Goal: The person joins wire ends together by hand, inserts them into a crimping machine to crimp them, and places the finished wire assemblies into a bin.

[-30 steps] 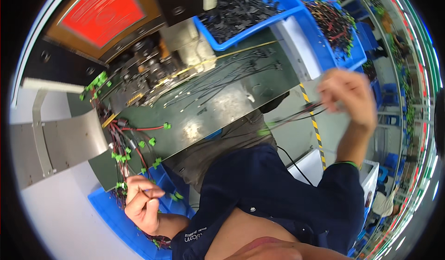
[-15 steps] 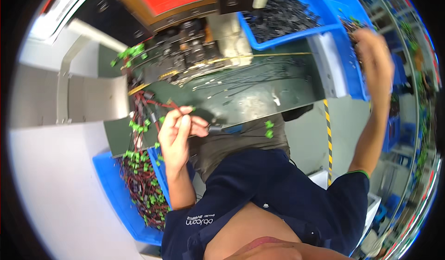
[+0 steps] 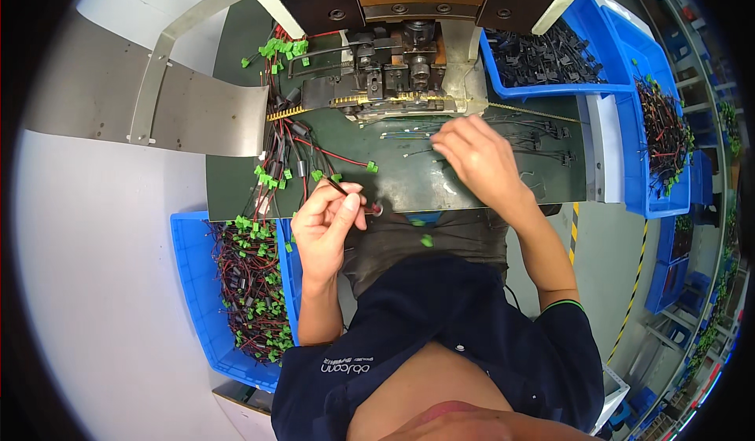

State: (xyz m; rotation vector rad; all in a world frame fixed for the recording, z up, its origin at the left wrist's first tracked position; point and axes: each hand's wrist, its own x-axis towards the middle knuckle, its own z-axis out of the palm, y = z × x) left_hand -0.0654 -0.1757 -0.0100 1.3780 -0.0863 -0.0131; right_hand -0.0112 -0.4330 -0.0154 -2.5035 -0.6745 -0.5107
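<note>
My left hand [image 3: 326, 225], left of centre at the table's front edge, is closed in a pinch on a dark wire lead [image 3: 336, 186]. A reddish end [image 3: 377, 209] shows beside its fingers. A blurred green connector [image 3: 427, 240] hangs below the edge; whether it belongs to that lead I cannot tell. My right hand [image 3: 484, 162] is over the table, fingers together at several thin black wires [image 3: 405, 135] with pale tips. Its fingertips hide what they may grip. Black connectors [image 3: 560, 131] lie at the wires' right ends. Left of my left hand are red-black leads with green connectors [image 3: 271, 180].
A press machine [image 3: 417, 67] with a yellow terminal strip stands at the back, beside a curved metal chute [image 3: 204, 110]. Blue bins hold black parts [image 3: 546, 57] at back right, wire leads [image 3: 664, 130] at far right, and more leads [image 3: 248, 299] at lower left.
My right hand has come from the far-right bin to the wires on the table. My left hand keeps its pinch in front of the table. The whole view has turned and shifted.
</note>
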